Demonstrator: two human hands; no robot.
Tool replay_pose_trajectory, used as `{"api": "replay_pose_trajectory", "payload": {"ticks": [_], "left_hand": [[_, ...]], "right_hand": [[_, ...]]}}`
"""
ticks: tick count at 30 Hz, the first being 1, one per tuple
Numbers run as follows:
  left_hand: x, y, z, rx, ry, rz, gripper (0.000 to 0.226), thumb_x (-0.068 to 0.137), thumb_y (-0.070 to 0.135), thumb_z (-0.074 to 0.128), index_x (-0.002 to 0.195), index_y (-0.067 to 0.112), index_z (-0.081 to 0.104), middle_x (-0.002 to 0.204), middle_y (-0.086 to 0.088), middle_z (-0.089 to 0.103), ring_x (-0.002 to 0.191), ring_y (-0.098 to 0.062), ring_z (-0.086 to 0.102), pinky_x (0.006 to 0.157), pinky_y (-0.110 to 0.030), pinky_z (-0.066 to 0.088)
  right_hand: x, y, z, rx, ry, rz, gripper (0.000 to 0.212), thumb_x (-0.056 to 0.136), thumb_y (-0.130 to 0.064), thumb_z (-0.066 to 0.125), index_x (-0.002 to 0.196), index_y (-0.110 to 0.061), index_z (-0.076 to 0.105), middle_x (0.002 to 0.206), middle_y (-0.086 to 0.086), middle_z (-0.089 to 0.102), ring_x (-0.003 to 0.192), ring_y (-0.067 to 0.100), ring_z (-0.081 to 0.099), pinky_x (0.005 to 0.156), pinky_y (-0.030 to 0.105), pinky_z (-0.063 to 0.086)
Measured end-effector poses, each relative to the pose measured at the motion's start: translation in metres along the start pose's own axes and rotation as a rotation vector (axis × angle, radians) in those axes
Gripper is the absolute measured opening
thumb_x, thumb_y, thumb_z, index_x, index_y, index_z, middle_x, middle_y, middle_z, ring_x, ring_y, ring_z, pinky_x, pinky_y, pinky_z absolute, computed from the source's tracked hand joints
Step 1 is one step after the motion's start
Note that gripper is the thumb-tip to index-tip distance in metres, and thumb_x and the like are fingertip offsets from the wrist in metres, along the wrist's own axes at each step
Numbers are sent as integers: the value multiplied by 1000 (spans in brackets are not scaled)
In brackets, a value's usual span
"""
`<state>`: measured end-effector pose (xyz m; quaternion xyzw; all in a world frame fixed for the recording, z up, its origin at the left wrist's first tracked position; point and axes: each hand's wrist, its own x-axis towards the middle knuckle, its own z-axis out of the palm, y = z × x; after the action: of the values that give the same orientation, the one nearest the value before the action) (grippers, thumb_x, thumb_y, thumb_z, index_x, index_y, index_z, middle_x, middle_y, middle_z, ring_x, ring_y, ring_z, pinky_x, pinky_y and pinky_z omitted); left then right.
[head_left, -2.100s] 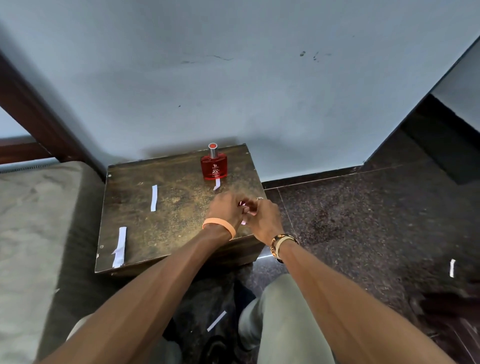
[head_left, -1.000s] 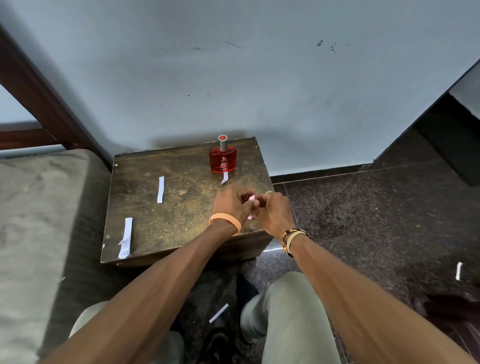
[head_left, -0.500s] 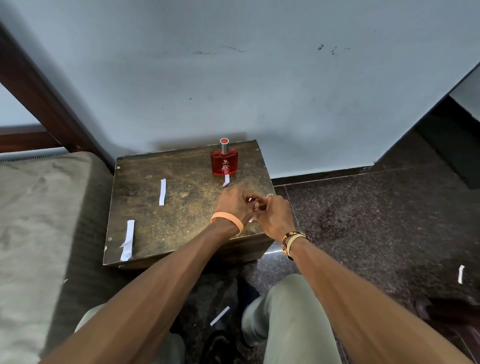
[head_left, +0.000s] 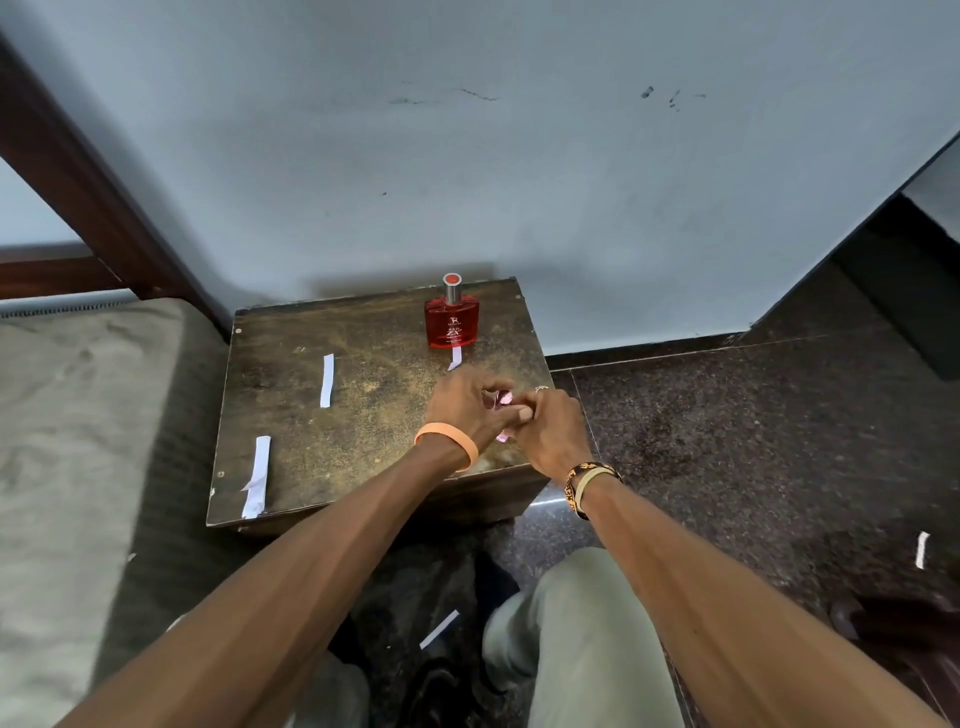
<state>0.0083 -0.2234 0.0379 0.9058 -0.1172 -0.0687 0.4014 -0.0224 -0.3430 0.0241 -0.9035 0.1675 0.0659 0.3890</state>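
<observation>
My left hand (head_left: 467, 405) and my right hand (head_left: 550, 431) meet over the near right corner of a small worn wooden table (head_left: 311, 457). Between their curled fingers they hold a small pink object (head_left: 500, 401), mostly hidden; a pink bit also shows just below the hands. What the object is cannot be made out. A red perfume bottle (head_left: 451, 322) with a silver spray top stands upright at the table's far right, a little beyond the hands.
Three white paper strips lie on the table: one at the near left (head_left: 257, 477), one in the middle (head_left: 327, 380), one just before the bottle (head_left: 455, 358). More strips lie on the dark floor (head_left: 439, 630) (head_left: 921, 550). A mattress (head_left: 78, 415) lies left, a wall behind.
The hands have stayed together on the pink object over the same table corner, with small finger movements. The head camera has shifted slightly.
</observation>
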Motion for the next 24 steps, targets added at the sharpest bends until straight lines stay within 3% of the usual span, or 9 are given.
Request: {"api": "replay_pose_trajectory", "payload": {"ticks": [3, 8, 10, 13, 15, 18, 20, 24], "left_hand": [[1, -3, 1, 31, 44, -7, 13, 77, 24, 79, 89, 21, 78, 82, 5, 74, 68, -5, 62, 60, -14, 47], [6, -5, 3, 33, 12, -11, 20, 78, 16, 77, 97, 21, 77, 93, 6, 75, 73, -1, 59, 64, -4, 39], [6, -7, 4, -7, 22, -30, 22, 77, 16, 78, 99, 20, 77, 95, 5, 75, 76, -2, 62, 67, -5, 42], [1, -9, 6, -61, 25, -33, 35, 76, 19, 80, 110, 20, 72, 104, 2, 73, 91, -11, 67, 84, -24, 55], [-3, -17, 8, -19, 14, -30, 48, 78, 28, 78, 123, 20, 64, 121, -2, 66, 109, -16, 61, 96, -35, 51], [-9, -32, 8, -32, -52, -143, 59, 85, 44, 66, 137, 19, 50, 138, -7, 53, 125, -22, 52, 104, -43, 45], [-12, -38, 5, -167, -102, -235, 56, 87, 42, 65, 134, 14, 53, 133, -8, 59, 118, -21, 58, 101, -42, 48], [-21, -39, -9, -359, -153, -217, 27, 83, 13, 69, 110, 14, 71, 105, -3, 73, 98, -16, 67, 92, -42, 54]], "right_hand": [[0, 1, 1, 47, 1, 24, 19, 83, -14, 78, 101, -12, 75, 79, -5, 64, 79, 11, 63, 59, 9, 39], [1, 2, 3, 48, 6, 36, 25, 78, -16, 82, 102, -16, 76, 88, -3, 70, 82, 11, 63, 60, 9, 38], [-1, 2, 4, 48, 15, 22, 23, 80, -16, 81, 102, -16, 76, 87, -3, 69, 81, 10, 64, 59, 8, 39], [-3, 0, 3, 66, 16, -1, 16, 83, -16, 78, 100, -13, 76, 80, -6, 66, 74, 5, 63, 55, 5, 40], [-5, 1, 3, 64, 8, -4, 12, 85, -16, 77, 97, -13, 76, 79, -6, 66, 69, 1, 59, 54, 4, 41], [-5, 5, 7, 17, 2, -10, 12, 83, -20, 79, 95, -17, 78, 83, -4, 72, 77, 10, 65, 62, 9, 43], [-7, 7, 12, 46, -12, 13, 17, 79, -27, 82, 94, -19, 77, 85, -4, 73, 81, 13, 66, 69, 19, 49], [-10, -1, 24, 71, 14, -2, 24, 82, -33, 79, 102, -21, 75, 87, -7, 69, 85, 16, 65, 69, 26, 48]]}}
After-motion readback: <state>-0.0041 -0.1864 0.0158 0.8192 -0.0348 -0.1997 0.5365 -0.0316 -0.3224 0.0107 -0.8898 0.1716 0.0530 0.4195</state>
